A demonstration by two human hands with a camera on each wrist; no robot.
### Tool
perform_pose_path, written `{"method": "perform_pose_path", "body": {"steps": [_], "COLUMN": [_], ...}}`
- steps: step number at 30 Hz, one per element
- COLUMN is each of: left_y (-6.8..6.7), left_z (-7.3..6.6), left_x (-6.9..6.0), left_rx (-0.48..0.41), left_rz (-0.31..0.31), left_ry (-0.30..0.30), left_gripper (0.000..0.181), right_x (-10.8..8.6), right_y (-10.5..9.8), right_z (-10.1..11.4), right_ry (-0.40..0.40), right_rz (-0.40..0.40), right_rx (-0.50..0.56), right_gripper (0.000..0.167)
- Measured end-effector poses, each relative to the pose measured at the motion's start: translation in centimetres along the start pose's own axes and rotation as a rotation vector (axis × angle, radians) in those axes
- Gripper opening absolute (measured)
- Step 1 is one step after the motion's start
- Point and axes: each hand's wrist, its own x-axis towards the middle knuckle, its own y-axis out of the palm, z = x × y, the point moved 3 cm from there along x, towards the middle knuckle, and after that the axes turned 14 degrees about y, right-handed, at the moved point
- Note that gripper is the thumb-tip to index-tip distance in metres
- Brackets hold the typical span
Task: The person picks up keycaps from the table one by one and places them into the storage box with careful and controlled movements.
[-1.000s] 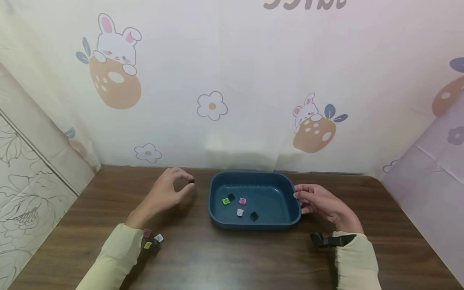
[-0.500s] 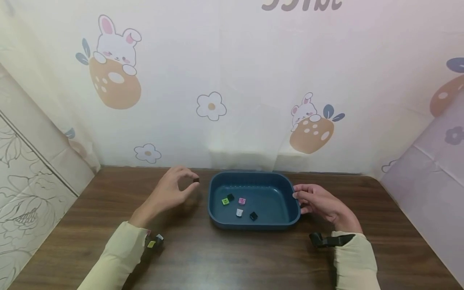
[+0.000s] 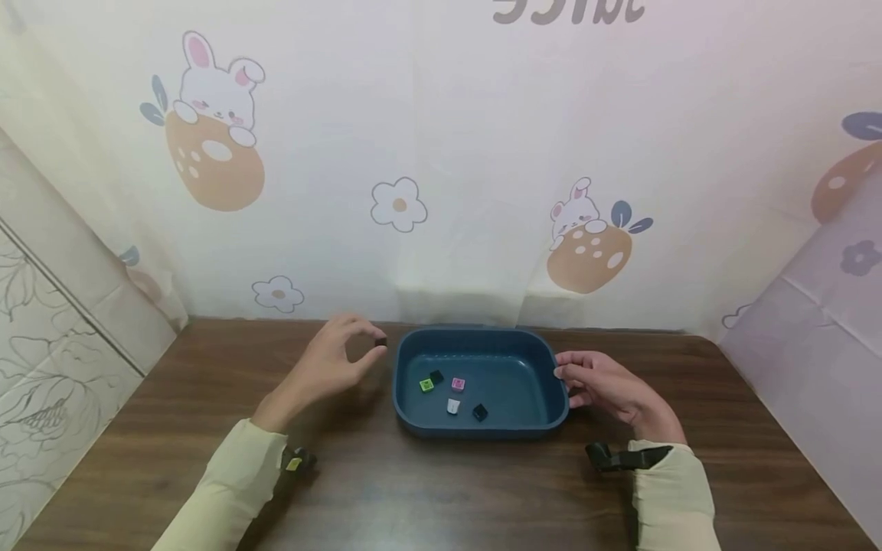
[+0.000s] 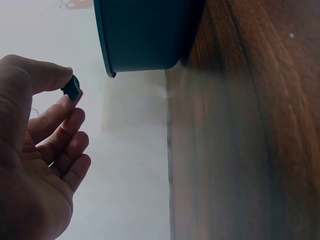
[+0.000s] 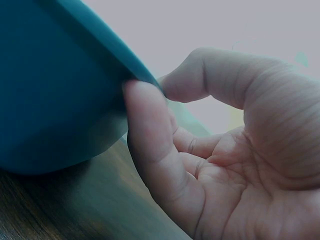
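The left hand (image 3: 324,370) has moved closer to the blue tray (image 3: 520,392), its fingers pinching a small black piece (image 4: 72,89) just off the tray's left side, and I'd clear the edge gently while the right hand's (image 3: 609,385) fingers grip the opposite end steadily.

The tray wall (image 3: 400,383) bars the left hand (image 3: 327,366) sideways, though above it seems open.

Left hand (image 3: 331,363) points to 2 o'clock, thumb (image 4: 47,76) and forefinger (image 4: 52,117) pinching; right hand (image 3: 609,385) points to 10 o'clock, also pinching
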Motion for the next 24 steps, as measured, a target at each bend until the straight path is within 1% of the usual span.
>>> {"method": "perform_pose_path", "body": {"steps": [7, 13, 18, 24], "left_y": [0.4, 0.7, 0.9, 1.2], "left_z": [-0.8, -0.9, -1.2, -1.7], "left_x": [0.5, 0.5, 0.8, 0.9], "left_rx": [-0.012, -0.022, -0.007, -0.021], "left_rz": [0.017, 0.011, 0.015, 0.024], "left_ry": [-0.004, 0.006, 0.020, 0.013], "left_gripper": [0.023, 0.023, 0.022, 0.025], "right_x": [-0.1, 0.1, 0.0, 0.0], "right_y": [-0.1, 0.1, 0.1, 0.1], "right_z": [-0.3, -0.3, -0.2, -0.1], "right_ry": [-0.012, -0.025, -0.018, -0.023], "right_rz": [0.007, 0.027, 0.025, 0.015], "right_rx": [-0.006, 0.001, 0.008, -0.007], "right_gripper": [0.022, 0.020, 0.021, 0.021]}}
